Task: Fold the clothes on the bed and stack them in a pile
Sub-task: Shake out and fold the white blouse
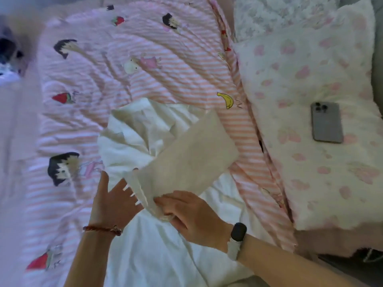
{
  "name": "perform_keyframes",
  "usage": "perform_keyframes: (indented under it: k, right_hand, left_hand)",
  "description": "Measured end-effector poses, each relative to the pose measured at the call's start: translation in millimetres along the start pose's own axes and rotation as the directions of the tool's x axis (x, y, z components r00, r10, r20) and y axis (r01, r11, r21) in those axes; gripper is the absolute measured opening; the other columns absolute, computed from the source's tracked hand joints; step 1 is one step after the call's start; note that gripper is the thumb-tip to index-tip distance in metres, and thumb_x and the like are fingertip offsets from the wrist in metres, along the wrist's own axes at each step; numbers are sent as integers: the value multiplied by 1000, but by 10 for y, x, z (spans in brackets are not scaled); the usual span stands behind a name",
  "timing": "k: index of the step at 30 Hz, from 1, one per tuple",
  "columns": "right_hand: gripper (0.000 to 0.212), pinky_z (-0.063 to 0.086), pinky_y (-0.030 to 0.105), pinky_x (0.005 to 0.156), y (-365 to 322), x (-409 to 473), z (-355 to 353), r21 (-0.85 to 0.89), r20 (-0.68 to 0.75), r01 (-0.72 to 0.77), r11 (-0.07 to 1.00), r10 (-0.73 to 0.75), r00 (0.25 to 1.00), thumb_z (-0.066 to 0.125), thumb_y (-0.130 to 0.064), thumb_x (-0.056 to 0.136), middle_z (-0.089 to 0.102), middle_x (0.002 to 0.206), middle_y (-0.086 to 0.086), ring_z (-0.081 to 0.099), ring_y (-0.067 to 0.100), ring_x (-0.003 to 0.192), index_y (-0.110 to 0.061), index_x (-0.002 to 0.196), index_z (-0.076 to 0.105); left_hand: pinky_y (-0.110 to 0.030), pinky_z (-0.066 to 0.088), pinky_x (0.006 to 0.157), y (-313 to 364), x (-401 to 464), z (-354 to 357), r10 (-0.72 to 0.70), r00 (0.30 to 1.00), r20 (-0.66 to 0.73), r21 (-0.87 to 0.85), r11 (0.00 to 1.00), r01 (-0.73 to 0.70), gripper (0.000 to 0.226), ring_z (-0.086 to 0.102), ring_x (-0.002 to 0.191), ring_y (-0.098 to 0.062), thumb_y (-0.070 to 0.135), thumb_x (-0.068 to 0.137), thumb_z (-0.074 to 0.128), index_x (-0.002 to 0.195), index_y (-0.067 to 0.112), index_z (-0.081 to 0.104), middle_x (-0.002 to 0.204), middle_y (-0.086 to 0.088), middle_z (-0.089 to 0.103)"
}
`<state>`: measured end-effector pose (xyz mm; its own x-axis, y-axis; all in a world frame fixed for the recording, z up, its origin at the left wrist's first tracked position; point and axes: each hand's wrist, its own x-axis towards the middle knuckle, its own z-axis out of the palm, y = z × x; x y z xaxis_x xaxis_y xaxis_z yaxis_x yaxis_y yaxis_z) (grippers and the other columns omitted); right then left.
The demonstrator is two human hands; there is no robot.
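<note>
A white garment (145, 245) lies crumpled across the pink striped quilt (145, 65) in the lower middle of the view. A beige, thin cloth piece (192, 154) is lifted above it, stretching up and to the right. My right hand (190, 216) pinches the lower end of this beige piece. My left hand (114, 199) is beside it on the left, fingers spread and flat, touching the beige piece's edge without gripping. I cannot tell whether the beige piece is part of the white garment or separate.
A fluffy white pillow (310, 59) with pink prints lies on the right, a grey phone (327, 122) face down on it. Dark blurred items (8, 52) sit at the far left edge. The quilt carries cartoon prints.
</note>
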<state>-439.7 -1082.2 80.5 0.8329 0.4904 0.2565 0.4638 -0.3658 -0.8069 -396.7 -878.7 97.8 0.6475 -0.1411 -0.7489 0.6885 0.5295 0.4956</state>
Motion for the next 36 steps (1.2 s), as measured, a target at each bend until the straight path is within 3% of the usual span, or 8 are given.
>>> perform_keyframes:
  k: [3,8,12,16,18,23,30,36]
  right_hand:
    - [29,49,39,93,-181,-290,573,-55,211,11,998,1,978,51,-14,89,68,109,9,63,24,102,-3,113,63]
    - [20,50,44,92,-269,-541,1127,-194,303,69,979,-8,953,72,-10,77,70,103,4,66,21,96,-7,97,69]
    - [12,48,46,94,-368,-654,1342,-191,344,-2,982,69,937,73,-13,77,68,110,6,65,24,101,-9,86,68]
    - [35,24,41,111,-388,-762,1427,-245,451,-115,963,218,865,58,-30,89,56,132,6,49,23,125,-14,120,61]
    - [36,16,34,114,-357,-700,1368,-254,374,-236,938,320,870,50,-26,93,51,137,4,42,21,131,-14,127,56]
    - [34,38,49,103,-34,-296,974,-380,99,-355,854,419,903,51,-6,89,57,127,16,52,33,120,-3,122,58]
    - [50,3,46,115,784,464,409,-672,80,-444,592,654,752,27,-28,100,10,157,4,5,21,144,-23,148,17]
    - [36,29,37,102,1478,1277,136,-624,-35,-432,651,529,848,39,-13,96,45,137,14,38,31,128,-6,131,47]
  left_hand:
    - [-44,56,72,-189,-216,-553,-112,979,-171,43,992,121,61,68,88,-32,64,73,51,106,14,66,102,-19,69]
    - [-31,51,72,-630,-249,-1167,45,945,-324,612,772,173,15,64,84,-30,7,84,63,98,0,66,98,-20,67]
    - [-26,45,67,-779,-363,-1491,222,930,-295,732,677,71,14,59,80,-21,20,81,64,93,11,64,91,-12,66]
    - [-28,42,73,-909,-463,-1720,372,852,-368,813,574,100,29,59,83,-21,25,81,64,105,10,63,95,-6,67]
    - [-26,40,73,-915,-450,-1747,464,804,-371,830,555,63,23,60,87,-20,15,87,60,109,9,61,104,-5,66]
    - [-31,41,85,-576,-141,-1548,561,772,-299,883,470,1,37,54,111,-26,17,90,56,125,6,51,129,-13,50]
    - [-45,27,108,41,687,-1115,557,806,-200,949,314,18,58,29,134,-32,30,90,55,141,12,34,147,-14,31]
    - [-53,11,110,499,1467,-1033,621,721,-306,952,193,239,72,18,139,-28,54,87,48,146,25,19,154,-4,17]
